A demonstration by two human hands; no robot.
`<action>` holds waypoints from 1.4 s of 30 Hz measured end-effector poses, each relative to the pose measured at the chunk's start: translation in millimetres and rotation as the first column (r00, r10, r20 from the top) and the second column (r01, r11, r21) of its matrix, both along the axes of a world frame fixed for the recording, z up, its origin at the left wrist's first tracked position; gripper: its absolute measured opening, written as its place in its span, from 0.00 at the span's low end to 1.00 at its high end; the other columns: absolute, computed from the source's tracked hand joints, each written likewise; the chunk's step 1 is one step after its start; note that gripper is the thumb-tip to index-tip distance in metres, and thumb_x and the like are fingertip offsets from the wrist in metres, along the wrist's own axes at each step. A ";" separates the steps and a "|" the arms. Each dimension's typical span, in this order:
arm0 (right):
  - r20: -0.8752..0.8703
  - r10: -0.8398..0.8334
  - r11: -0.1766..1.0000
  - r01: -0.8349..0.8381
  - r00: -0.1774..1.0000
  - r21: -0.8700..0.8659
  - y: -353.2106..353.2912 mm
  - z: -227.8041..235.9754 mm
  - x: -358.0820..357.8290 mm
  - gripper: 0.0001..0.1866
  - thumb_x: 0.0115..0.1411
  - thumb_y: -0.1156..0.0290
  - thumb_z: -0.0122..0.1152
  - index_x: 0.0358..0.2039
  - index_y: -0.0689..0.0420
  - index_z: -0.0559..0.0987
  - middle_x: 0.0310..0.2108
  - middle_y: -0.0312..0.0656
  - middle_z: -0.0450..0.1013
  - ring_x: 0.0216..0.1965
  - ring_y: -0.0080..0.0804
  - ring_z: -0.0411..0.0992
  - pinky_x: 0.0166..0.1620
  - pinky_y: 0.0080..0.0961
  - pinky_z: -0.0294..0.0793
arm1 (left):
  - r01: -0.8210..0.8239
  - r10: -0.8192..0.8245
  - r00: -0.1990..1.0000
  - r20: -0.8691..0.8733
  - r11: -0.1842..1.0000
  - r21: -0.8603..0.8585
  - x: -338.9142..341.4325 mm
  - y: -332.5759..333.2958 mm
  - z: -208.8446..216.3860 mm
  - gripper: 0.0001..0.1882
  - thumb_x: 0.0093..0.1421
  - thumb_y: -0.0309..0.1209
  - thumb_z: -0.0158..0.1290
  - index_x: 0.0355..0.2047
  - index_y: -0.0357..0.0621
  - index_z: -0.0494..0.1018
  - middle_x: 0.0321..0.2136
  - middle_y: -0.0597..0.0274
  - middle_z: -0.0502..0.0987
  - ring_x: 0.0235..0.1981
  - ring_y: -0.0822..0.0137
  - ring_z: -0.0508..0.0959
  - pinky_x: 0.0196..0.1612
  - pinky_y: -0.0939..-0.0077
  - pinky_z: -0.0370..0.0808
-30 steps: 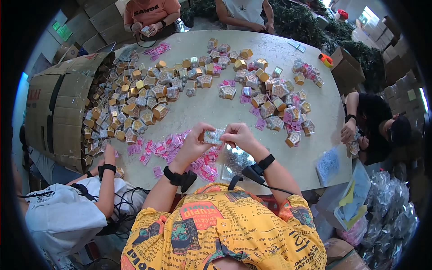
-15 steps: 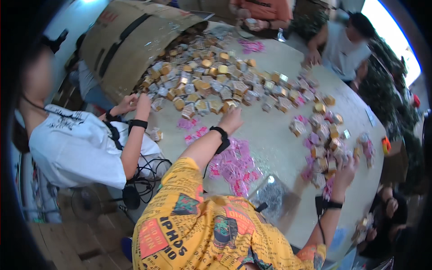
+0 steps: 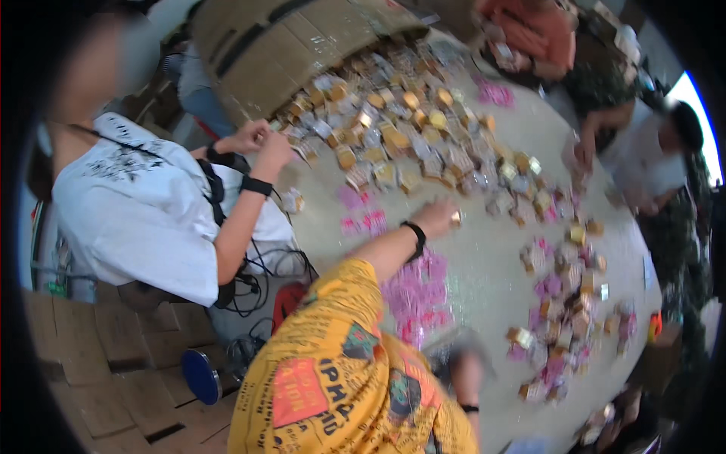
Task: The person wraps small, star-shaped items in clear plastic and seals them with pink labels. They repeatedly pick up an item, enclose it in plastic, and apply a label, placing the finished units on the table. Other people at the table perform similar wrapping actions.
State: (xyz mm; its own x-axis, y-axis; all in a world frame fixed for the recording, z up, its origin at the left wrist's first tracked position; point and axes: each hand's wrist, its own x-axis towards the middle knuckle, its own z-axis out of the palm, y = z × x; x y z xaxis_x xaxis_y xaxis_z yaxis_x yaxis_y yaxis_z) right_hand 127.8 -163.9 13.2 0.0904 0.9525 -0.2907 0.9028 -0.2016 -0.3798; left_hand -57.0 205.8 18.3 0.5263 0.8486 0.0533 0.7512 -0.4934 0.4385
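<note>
Left hand (image 3: 437, 219) stretches out mid-table (image 3: 484, 287), fingers closing on a small gold packet (image 3: 457, 219) just short of the pile (image 3: 408, 136). Right hand blurred at near edge, grip unclear. Pinch one packet only.

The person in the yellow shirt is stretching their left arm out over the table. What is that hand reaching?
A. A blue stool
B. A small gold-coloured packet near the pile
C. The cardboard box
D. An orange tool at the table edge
B: the left hand rests on the table with a small gold packet at its fingertips.
</note>
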 end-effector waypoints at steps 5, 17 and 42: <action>-0.013 -0.057 0.993 0.058 0.998 0.104 1.9 9.8 -1.5 0.03 0.51 0.73 0.55 0.26 0.56 0.76 0.31 0.44 0.71 0.31 0.47 0.72 0.33 0.39 0.72 | 0.402 -0.365 0.912 0.188 0.889 -0.220 -6.4 -34.5 1.5 0.15 0.51 0.32 0.54 0.39 0.41 0.73 0.41 0.51 0.72 0.43 0.51 0.72 0.47 0.64 0.70; -0.073 -0.222 0.885 0.232 0.972 0.403 -18.3 34.8 -12.8 0.02 0.52 0.73 0.58 0.27 0.57 0.75 0.26 0.43 0.69 0.24 0.44 0.71 0.27 0.35 0.70 | 0.386 -0.378 0.922 -0.087 0.915 0.116 -54.8 -107.7 14.8 0.11 0.48 0.25 0.49 0.34 0.41 0.73 0.38 0.55 0.72 0.45 0.53 0.70 0.46 0.60 0.69; -0.955 -0.160 0.619 0.779 0.249 0.099 30.7 119.9 -14.4 0.04 0.58 0.75 0.56 0.31 0.63 0.75 0.24 0.35 0.72 0.20 0.16 0.67 0.23 0.13 0.65 | 0.408 -0.299 0.891 0.343 0.859 -0.311 -60.7 -140.3 95.0 0.24 0.44 0.32 0.62 0.42 0.38 0.73 0.38 0.55 0.76 0.41 0.61 0.76 0.46 0.71 0.72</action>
State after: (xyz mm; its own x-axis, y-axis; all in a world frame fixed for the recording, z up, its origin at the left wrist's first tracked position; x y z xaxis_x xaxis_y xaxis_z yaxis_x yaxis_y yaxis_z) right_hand 113.4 -133.2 133.1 0.5969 0.7990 -0.0731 -0.1507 0.0222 -0.9883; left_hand -117.7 65.6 113.4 0.8039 0.5936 -0.0364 0.3798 -0.4653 0.7995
